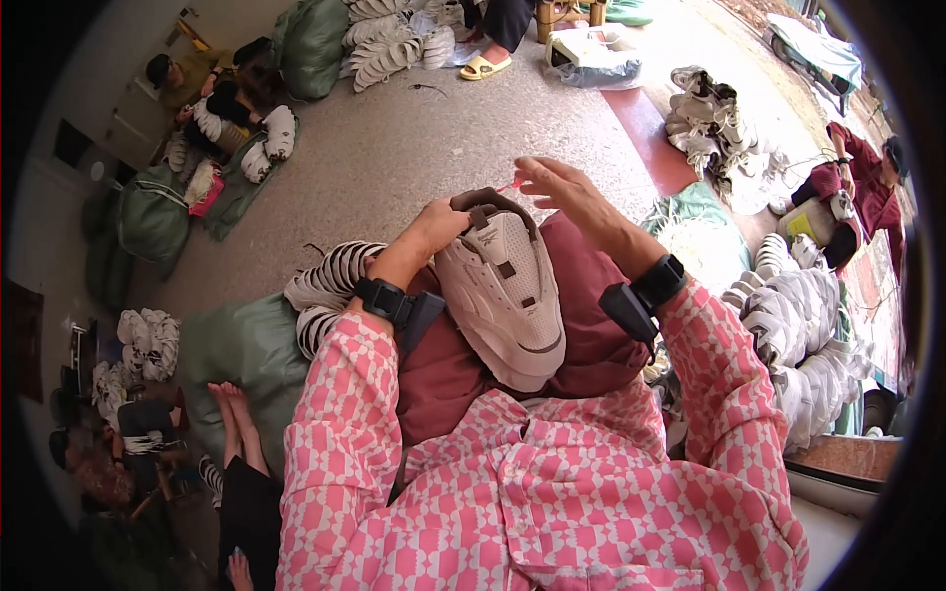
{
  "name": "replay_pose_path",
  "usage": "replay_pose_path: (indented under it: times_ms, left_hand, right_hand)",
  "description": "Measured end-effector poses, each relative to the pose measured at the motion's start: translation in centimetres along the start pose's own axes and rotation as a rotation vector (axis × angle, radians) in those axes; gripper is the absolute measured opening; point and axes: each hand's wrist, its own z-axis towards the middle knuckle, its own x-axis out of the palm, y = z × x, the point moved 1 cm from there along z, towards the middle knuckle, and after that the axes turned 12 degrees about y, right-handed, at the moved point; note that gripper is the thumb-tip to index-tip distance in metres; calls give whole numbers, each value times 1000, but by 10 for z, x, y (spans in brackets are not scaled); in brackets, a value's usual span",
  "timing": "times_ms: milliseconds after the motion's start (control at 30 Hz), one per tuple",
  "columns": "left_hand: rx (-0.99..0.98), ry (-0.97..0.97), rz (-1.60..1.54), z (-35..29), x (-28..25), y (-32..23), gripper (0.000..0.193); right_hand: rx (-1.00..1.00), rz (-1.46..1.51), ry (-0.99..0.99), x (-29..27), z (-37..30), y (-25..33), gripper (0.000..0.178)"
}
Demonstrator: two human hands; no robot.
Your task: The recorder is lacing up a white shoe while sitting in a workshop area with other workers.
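A white sneaker (485, 313) with a perforated tongue and dark brown collar lining rests on my lap, its toe pointing toward me. My left hand (437, 229) grips the collar on the left side, fingers partly hidden behind the heel. Just past the right side of the collar, my right hand (564, 190) is raised with its fingers bent together. A small red thing (510, 184) shows at its fingertips, between them and the heel; its kind is too small to make out.
Striped stacks of shoe uppers (330, 281) lie by my left forearm, beside a green sack (241, 340). More white uppers (798, 315) are piled at my right. Co-workers sit at the left and right (867, 192). Ahead, a foot in a yellow slipper (486, 67) stands on the speckled floor.
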Motion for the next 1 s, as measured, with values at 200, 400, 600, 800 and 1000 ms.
replay_pose_path:
  times_ms: [200, 400, 600, 800, 1000]
  left_hand:
    - [181, -398, -30, -4, 7, 30, 71]
    - [490, -360, -196, -18, 50, 47, 70]
    - [502, -450, -79, 11, 39, 84, 56]
    - [623, -674, 747, 2, 51, 72, 46]
    - [452, -484, 842, -27, 55, 37, 45]
  right_hand:
    - [-76, 89, 4, 48, 22, -39, 49]
    - [-37, -100, -427, 89, 7, -55, 45]
    - [-38, 65, -268, 72, 31, -92, 40]
    - [36, 307, -23, 46, -3, -56, 35]
    - [-1, 215, -185, -66, -121, -37, 42]
